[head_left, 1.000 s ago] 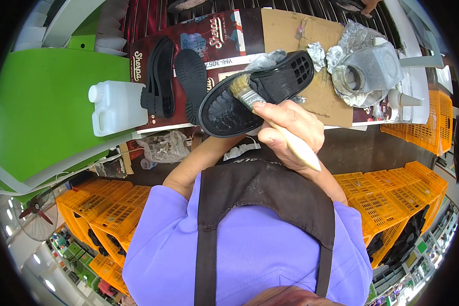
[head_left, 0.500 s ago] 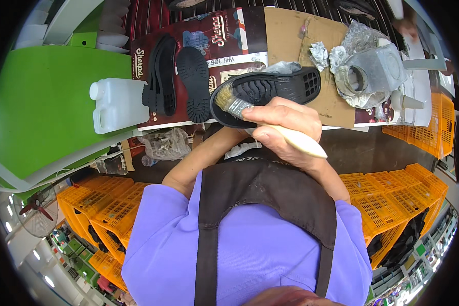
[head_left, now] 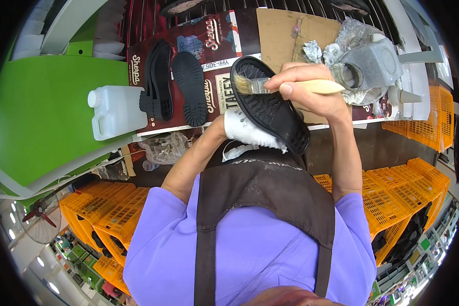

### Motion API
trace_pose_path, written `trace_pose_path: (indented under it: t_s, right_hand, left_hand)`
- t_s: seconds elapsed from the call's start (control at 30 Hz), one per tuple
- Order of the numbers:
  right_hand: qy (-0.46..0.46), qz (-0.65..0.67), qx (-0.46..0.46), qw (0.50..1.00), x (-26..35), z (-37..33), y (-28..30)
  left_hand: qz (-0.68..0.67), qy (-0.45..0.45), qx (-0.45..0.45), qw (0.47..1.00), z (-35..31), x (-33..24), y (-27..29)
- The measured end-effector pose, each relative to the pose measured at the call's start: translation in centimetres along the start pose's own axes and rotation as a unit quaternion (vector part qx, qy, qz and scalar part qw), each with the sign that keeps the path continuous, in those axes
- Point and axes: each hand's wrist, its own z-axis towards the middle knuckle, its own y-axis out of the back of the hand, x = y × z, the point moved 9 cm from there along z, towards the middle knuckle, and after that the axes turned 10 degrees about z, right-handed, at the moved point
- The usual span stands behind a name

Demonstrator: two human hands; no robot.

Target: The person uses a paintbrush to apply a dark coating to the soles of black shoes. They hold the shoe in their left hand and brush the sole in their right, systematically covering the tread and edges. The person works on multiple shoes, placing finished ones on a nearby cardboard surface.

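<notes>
My left hand (head_left: 246,129), in a white glove, holds a black shoe sole (head_left: 273,112) tilted above the bench's front edge. Its fingers are mostly hidden beneath the sole, whose hollow, ribbed inner side faces up. A paintbrush (head_left: 325,86) with a pale handle is gripped in my bare right hand (head_left: 311,99), fingers closed round it. The bristles touch the sole's inside near its far, rounded end. On the bench to the left lie a flat patterned sole (head_left: 189,87) and further black soles (head_left: 159,76) side by side.
A white jug (head_left: 118,111) stands left on the green surface (head_left: 56,102). At right are a clear plastic container (head_left: 376,64) in crumpled wrapping and a nozzle bottle (head_left: 404,96). Cardboard (head_left: 278,38) covers part of the bench. Orange crates (head_left: 387,191) stand on both sides behind me.
The sole has turned, its far end swinging up and its other end toward me. My gloved left hand has come into sight. The brush and right hand have moved up and right.
</notes>
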Motion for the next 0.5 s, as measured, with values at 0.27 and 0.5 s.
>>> trace_pose_path:
  t_s: [0.27, 0.5]
  right_hand:
    - [-0.044, -0.036, -0.035, 0.998, -0.2, -2.0, 3.3]
    - [0.151, -0.299, -0.111, 0.936, 2.7, -2.5, 2.8]
  left_hand:
    - [-0.123, 0.095, -0.037, 0.987, -0.9, 1.2, 1.3]
    - [-0.405, 0.038, -0.165, 0.898, -2.0, 1.1, 3.0]
